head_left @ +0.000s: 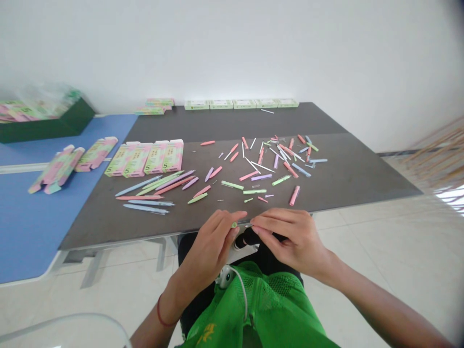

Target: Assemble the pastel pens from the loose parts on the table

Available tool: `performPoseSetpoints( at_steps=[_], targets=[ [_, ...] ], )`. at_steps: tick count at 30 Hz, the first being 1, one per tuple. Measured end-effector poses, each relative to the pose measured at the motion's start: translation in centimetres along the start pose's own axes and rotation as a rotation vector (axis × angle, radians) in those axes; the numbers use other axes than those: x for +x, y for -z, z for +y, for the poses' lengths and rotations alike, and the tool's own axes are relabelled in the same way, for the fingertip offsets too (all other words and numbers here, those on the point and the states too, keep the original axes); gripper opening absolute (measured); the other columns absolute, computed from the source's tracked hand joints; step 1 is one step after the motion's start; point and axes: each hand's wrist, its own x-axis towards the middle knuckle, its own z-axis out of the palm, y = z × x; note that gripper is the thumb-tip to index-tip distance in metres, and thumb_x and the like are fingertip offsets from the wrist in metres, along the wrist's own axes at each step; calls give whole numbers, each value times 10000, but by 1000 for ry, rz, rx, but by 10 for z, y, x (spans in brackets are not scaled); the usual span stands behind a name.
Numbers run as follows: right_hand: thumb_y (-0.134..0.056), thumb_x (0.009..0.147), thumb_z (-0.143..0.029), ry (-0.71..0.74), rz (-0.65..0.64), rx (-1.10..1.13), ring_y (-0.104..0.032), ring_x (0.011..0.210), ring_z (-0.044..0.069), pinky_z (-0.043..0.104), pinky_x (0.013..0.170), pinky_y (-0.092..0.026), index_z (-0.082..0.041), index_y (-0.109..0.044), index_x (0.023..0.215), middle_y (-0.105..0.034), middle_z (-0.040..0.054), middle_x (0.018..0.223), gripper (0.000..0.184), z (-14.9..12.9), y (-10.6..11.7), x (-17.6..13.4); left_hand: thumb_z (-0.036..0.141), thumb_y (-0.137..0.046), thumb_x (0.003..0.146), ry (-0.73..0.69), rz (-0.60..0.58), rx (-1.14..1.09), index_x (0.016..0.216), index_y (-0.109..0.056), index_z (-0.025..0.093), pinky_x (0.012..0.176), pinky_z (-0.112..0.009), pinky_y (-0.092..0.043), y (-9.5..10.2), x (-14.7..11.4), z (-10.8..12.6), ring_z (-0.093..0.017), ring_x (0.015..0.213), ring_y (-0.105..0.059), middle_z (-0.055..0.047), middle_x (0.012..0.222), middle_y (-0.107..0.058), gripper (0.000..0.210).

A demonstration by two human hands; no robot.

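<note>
At the table's front edge my left hand (216, 238) is closed around a green pen barrel (234, 225), its open end facing right. Close by on the right, my right hand (290, 237) pinches a small, thin metallic piece (248, 225), too small to name surely. A short gap lies between the two. Just beyond my hands are loose pen parts: a green barrel (254, 192), a pink barrel (294, 195), a purple barrel (261, 177) and white refills (263, 167). Pens in several colours, such as a blue pen (145, 209), lie together to the left.
Flat pen boxes (136, 162) lie on the dark table (203, 123), left of centre. More boxes (232, 104) line its back edge. A blue table (25, 227) adjoins on the left, bearing cartons (96, 154) and a dark green bin (47, 126).
</note>
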Motion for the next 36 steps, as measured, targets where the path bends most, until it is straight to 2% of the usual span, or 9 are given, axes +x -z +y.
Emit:
performPoseSetpoints(
  at_steps=[8, 12, 15, 19, 24, 28, 31, 34, 36],
  targets=[
    [-624, 993, -107, -16, -43, 18, -745, 803, 192, 326, 737, -604, -192, -769, 1062, -802, 72, 954, 181, -4, -1, 4, 200, -481, 1103, -68, 12, 31, 1375, -637, 203, 897, -349, -544, -3, 2, -3, -216, 981, -651, -80, 1059, -724, 314],
    [-617, 1007, -120, -10, -72, 18, -736, 821, 198, 335, 745, -596, -191, -767, 1064, -796, 77, 961, 176, -3, -3, 3, 196, -505, 1095, -39, 17, 25, 1373, -597, 206, 910, -336, -562, -4, 0, -4, -205, 998, -696, -74, 1094, -744, 293],
    [-605, 1015, -124, 1, -98, -3, -729, 836, 206, 346, 757, -587, -179, -767, 1067, -786, 88, 971, 179, -3, -4, 3, 217, -582, 1068, 3, 43, 38, 1280, -597, 204, 921, -317, -564, -5, 0, -4, -199, 1003, -727, -64, 1115, -758, 212],
    [-572, 1011, -100, -6, -139, -11, -720, 872, 218, 352, 773, -579, -173, -772, 1083, -765, 101, 1009, 224, -5, -2, 5, 246, -635, 1047, -10, 52, 119, 1107, -613, 204, 842, -296, -550, -5, 1, -6, -186, 893, -727, -27, 1014, -757, 76],
    [-525, 1006, -50, -63, -214, 87, -727, 931, 207, 318, 793, -580, -207, -748, 1215, -753, 93, 1083, 344, -1, 4, 8, 235, -634, 1048, -50, 18, 195, 1055, -649, 210, 814, -310, -516, -6, 1, -11, -191, 863, -720, -2, 954, -772, 30],
    [-643, 1010, -139, -118, -185, 157, -752, 822, 182, 287, 769, -580, -215, -767, 1154, -804, 53, 990, 205, 9, 6, 12, 239, -670, 1029, -21, 7, 149, 1054, -686, 212, 850, -303, -514, -9, 1, -13, -187, 899, -741, 1, 987, -797, 40],
    [-739, 966, -207, -217, -135, 285, -714, 699, 161, 263, 659, -550, -208, -787, 1015, -790, 24, 855, 69, 14, -1, 17, 258, -692, 1018, 15, 31, 94, 1041, -701, 213, 829, -282, -512, -11, 2, -13, -177, 884, -746, 3, 974, -801, 52],
    [-690, 996, -254, -358, -21, 397, -616, 625, 135, 244, 552, -458, -203, -772, 1017, -724, 4, 775, 98, 13, -15, 20, 289, -722, 999, 61, 73, 54, 1008, -712, 210, 794, -271, -508, -13, 4, -13, -173, 839, -744, 4, 935, -800, 80],
    [-616, 1037, -290, -413, 34, 429, -585, 653, 134, 246, 567, -435, -201, -751, 1057, -691, 6, 800, 162, 11, -26, 20, 288, -746, 980, 89, 87, 15, 984, -721, 211, 793, -264, -515, -14, 5, -13, -169, 819, -747, 8, 915, -802, 81]
  ],
)
